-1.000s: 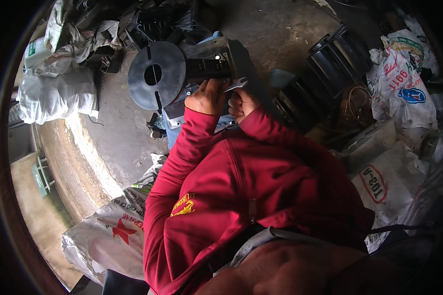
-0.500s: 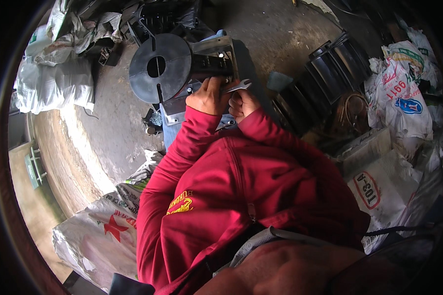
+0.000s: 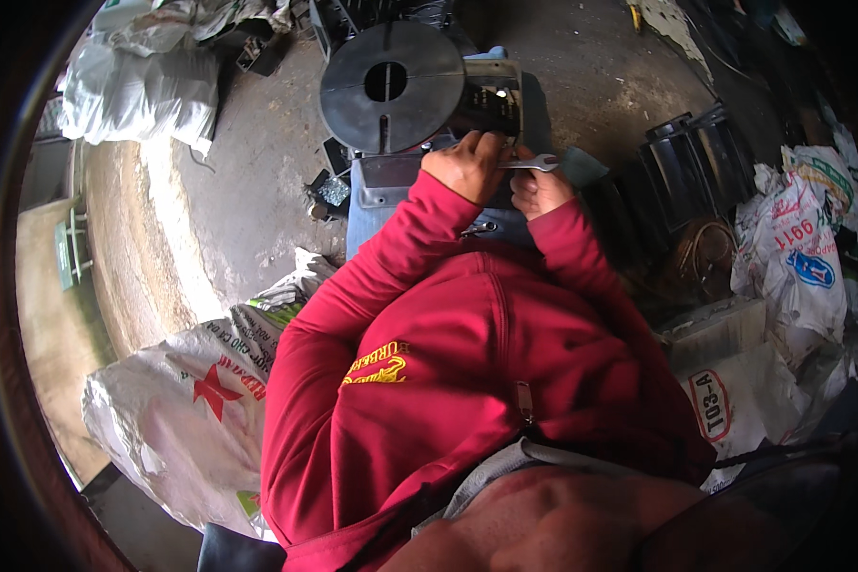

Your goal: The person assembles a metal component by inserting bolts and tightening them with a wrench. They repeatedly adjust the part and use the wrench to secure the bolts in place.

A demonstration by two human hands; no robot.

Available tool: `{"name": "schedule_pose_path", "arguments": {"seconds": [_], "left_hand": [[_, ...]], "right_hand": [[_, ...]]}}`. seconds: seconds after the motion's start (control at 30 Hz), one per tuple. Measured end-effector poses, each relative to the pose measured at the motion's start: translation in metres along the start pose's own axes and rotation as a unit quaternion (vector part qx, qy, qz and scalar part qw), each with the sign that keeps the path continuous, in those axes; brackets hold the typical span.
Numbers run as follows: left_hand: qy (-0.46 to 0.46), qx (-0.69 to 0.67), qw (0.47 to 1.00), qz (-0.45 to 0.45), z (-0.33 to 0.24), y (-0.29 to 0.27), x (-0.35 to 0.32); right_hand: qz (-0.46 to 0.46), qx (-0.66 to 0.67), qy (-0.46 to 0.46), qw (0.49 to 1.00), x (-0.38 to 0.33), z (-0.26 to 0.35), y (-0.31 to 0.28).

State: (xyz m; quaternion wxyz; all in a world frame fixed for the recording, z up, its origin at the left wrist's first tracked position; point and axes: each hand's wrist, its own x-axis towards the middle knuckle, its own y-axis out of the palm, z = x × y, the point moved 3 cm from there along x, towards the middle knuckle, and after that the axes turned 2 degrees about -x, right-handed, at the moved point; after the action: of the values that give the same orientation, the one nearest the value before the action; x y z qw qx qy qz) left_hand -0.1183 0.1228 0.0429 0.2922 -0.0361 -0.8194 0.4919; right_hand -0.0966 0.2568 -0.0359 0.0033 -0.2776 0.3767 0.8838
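Observation:
A flat black disc [image 3: 436, 91] with a round hole and narrow slots is set on a metal frame [image 3: 381, 178] with a dark block [image 3: 491, 112] beside it. The frame rests over my blue-trousered legs. My left hand [image 3: 464, 168] is closed at the frame's near edge, below the dark block; its fingertips and whatever they grip are hidden. Close on its right, my right hand [image 3: 541, 191] is curled around an open-end wrench [image 3: 541, 163]. The wrench's jaw points right, and its other end disappears by my left fingers.
Black moulded parts [image 3: 701, 167] stand to the right, near a coil of cable [image 3: 707, 250] and white printed sacks [image 3: 801, 243]. Another white sack [image 3: 186, 410] lies at the near left. A small clear bag [image 3: 334, 191] of metal bits sits left of the frame.
The whole view has shifted, so disc, frame and hands appear farther right and higher. Both hands stay at the same spot on the frame, with the wrench still in the right hand.

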Motion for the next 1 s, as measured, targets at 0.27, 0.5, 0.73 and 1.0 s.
{"name": "schedule_pose_path", "arguments": {"seconds": [0.27,0.5,0.73,1.0], "left_hand": [[-0.025,-0.014,1.000,-0.008,0.003,0.006,-0.002],[-0.015,-0.038,0.999,-0.021,-0.004,-0.005,0.000],[0.010,-0.030,1.000,0.001,-0.001,-0.008,0.000],[-0.008,-0.015,1.000,-0.011,-0.004,-0.001,0.000]], "right_hand": [[0.045,-0.062,-0.052,0.996,0.014,-0.007,-0.010],[0.004,-0.064,-0.040,0.997,0.008,0.000,0.001],[0.043,-0.011,-0.020,0.999,0.009,-0.001,0.000],[0.004,-0.056,-0.073,0.996,0.007,-0.006,-0.002]]}}
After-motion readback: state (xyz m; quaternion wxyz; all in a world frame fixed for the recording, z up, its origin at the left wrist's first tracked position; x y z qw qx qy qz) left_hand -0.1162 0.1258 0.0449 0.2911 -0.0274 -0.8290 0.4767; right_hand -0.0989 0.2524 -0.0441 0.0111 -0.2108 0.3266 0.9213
